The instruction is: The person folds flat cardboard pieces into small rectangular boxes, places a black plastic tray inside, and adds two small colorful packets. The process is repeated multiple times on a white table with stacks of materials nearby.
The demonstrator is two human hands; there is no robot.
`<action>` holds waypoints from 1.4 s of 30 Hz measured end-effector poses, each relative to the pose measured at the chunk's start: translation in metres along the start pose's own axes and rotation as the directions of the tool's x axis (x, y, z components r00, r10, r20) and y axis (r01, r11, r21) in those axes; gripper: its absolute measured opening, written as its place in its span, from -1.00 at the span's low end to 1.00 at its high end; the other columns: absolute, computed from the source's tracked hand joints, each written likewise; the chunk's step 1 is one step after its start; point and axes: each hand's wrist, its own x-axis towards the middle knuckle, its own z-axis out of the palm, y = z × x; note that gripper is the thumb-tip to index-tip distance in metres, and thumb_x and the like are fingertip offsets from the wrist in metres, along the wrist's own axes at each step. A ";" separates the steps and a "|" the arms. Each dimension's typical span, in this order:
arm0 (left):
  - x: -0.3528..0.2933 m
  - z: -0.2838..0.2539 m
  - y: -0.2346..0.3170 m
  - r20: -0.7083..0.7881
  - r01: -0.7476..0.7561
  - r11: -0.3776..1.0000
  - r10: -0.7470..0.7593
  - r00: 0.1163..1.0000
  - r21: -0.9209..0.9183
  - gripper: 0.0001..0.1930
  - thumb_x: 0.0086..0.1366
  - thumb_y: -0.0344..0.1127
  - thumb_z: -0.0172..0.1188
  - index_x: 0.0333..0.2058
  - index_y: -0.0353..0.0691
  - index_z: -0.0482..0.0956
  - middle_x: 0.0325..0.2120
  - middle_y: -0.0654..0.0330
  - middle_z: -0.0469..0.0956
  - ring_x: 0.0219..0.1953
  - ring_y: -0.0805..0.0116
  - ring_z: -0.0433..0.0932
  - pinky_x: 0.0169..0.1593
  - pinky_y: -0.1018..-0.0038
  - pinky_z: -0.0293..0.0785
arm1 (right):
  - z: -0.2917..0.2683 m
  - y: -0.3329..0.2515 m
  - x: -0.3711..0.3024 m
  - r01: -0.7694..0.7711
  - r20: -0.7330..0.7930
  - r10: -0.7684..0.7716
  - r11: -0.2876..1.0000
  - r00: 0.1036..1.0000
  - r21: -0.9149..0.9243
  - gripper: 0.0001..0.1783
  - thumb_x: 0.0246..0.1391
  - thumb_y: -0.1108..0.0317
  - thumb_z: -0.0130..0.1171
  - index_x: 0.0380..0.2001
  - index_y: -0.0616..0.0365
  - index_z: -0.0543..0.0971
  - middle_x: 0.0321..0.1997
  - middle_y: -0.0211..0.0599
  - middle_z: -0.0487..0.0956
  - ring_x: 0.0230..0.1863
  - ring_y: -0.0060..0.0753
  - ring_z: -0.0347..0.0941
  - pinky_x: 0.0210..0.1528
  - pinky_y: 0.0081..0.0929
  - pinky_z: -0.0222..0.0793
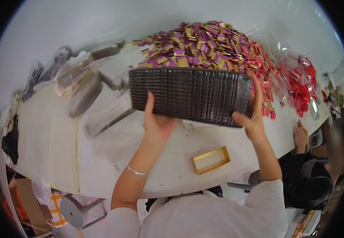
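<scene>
A long stack of nested dark plastic trays (pixel 192 95) is held up above the white table, lying sideways and tilted slightly down toward the right. My left hand (pixel 158 121) grips its lower left part, thumb on the near face and fingers underneath, partly hidden. Around the right end my right hand (pixel 252 117) is closed, thumb on the near face and fingers over the end. A gold open box (pixel 211 160) sits on the table below the stack, apart from both hands. Behind the stack spreads a heap of small purple, gold and red wrapped pieces (pixel 203 47).
Grey and clear plastic-wrapped stacks (pixel 85 93) lie on the left of the table (pixel 57 150). Red ribbon-like material (pixel 301 93) and clear film are at the far right. A person in black (pixel 307 178) sits at the right edge. A round stool (pixel 73 211) stands below.
</scene>
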 end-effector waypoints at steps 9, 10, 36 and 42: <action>-0.041 0.068 0.036 0.249 -0.518 0.670 0.461 0.852 0.532 -0.45 0.34 0.02 0.06 0.14 -0.23 0.31 0.05 0.15 0.44 0.05 0.27 0.47 0.15 0.32 0.38 | -0.002 0.042 -0.021 -0.397 0.490 0.422 0.904 0.763 -0.160 -0.07 -0.12 0.02 0.41 0.26 0.12 0.21 -0.01 -0.25 0.46 0.05 -0.31 0.39 0.20 -0.31 0.20; -0.046 0.074 0.035 0.268 -0.553 0.637 0.493 0.828 0.537 -0.46 0.34 0.01 0.06 0.15 -0.24 0.31 0.06 0.13 0.44 0.04 0.27 0.47 0.14 0.33 0.39 | 0.013 0.042 -0.018 -0.426 0.513 0.416 0.899 0.751 -0.105 -0.06 -0.12 0.04 0.41 0.27 0.12 0.20 0.01 -0.24 0.45 0.06 -0.31 0.37 0.20 -0.31 0.20; -0.114 -0.103 0.029 0.325 -0.346 0.085 0.194 0.926 0.934 -0.34 -0.08 -0.40 0.50 0.03 -0.34 0.40 -0.07 0.15 0.48 -0.09 0.32 0.47 0.05 0.39 0.44 | -0.196 0.047 -0.082 -0.116 -0.317 0.029 0.959 0.948 -0.260 -0.29 -0.26 0.24 0.50 -0.05 0.42 0.47 -0.08 -0.14 0.55 -0.05 -0.30 0.48 0.10 -0.36 0.34; -0.067 -0.094 0.024 0.306 -0.298 -0.094 0.086 0.948 0.950 -0.40 -0.11 -0.44 0.52 -0.05 -0.32 0.46 -0.13 0.18 0.53 -0.11 0.39 0.49 -0.01 0.42 0.48 | -0.175 0.052 -0.062 -0.262 -0.242 0.192 0.918 0.951 -0.299 0.08 -0.41 0.45 0.56 0.23 0.28 0.16 0.10 -0.24 0.41 0.12 -0.36 0.34 0.18 -0.39 0.27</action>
